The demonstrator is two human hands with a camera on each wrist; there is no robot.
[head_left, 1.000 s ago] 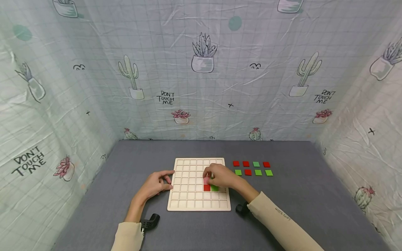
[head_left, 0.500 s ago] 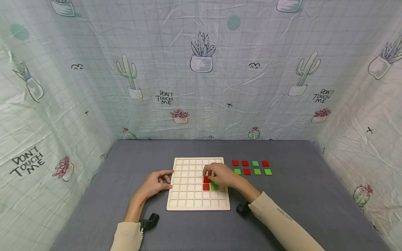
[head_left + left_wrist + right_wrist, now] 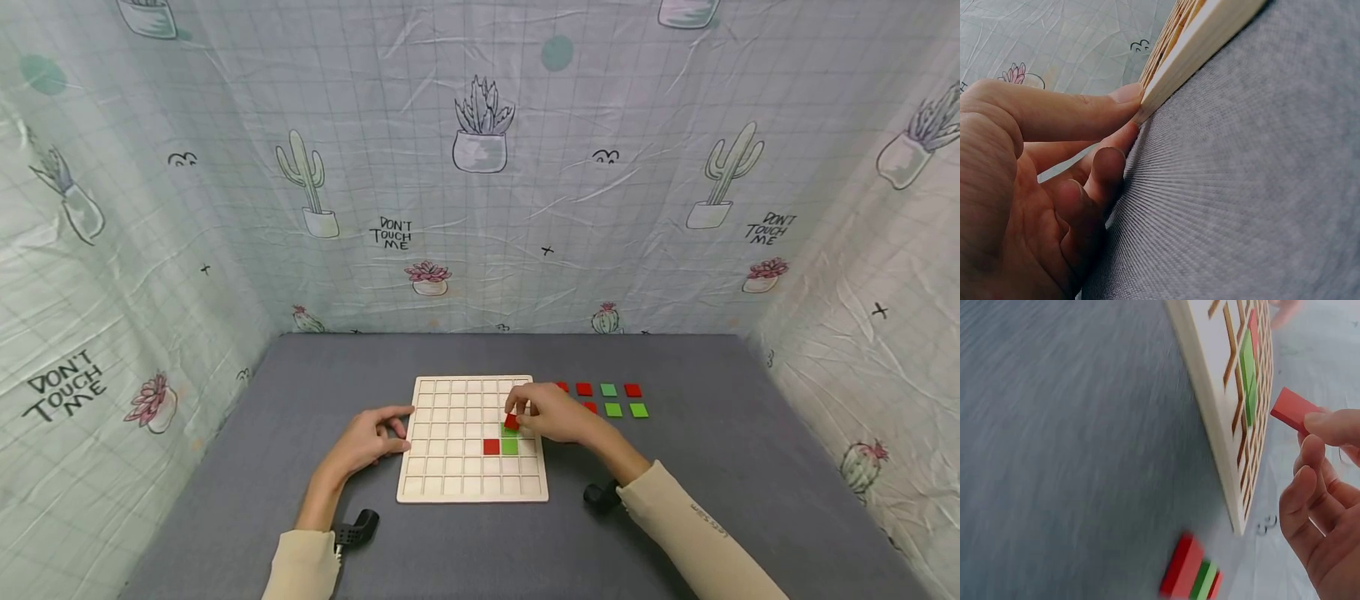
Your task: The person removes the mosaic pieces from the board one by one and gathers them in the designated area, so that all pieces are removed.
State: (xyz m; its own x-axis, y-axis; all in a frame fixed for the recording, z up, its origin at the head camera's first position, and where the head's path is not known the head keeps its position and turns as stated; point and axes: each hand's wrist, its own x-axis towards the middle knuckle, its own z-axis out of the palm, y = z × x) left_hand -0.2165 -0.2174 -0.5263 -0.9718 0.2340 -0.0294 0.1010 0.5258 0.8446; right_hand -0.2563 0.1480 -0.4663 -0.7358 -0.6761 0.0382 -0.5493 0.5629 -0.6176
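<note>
My right hand point(image 3: 553, 412) pinches a red square tile point(image 3: 1293, 408) between thumb and fingers, raised over the right part of the wooden grid board point(image 3: 441, 479). On the board lie a red tile point(image 3: 491, 447), a green tile point(image 3: 510, 447) beside it, and another green tile point(image 3: 509, 431) behind that one, partly covered by the held tile. Fingertips of my left hand point(image 3: 366, 440) touch the board's left edge. In the left wrist view the thumb point(image 3: 1079, 115) rests against that edge, with the lower fingers loosely bent.
Right of the board, loose tiles lie in two rows on the grey cloth, among them a red tile point(image 3: 633, 390) and a green tile point(image 3: 639, 410). My right hand hides some of them. A patterned curtain point(image 3: 480, 250) stands behind and at both sides.
The red tile behind the other red tile has left its cell. My right hand has lifted it and carried it right and slightly away. My left hand keeps its place at the board's edge.
</note>
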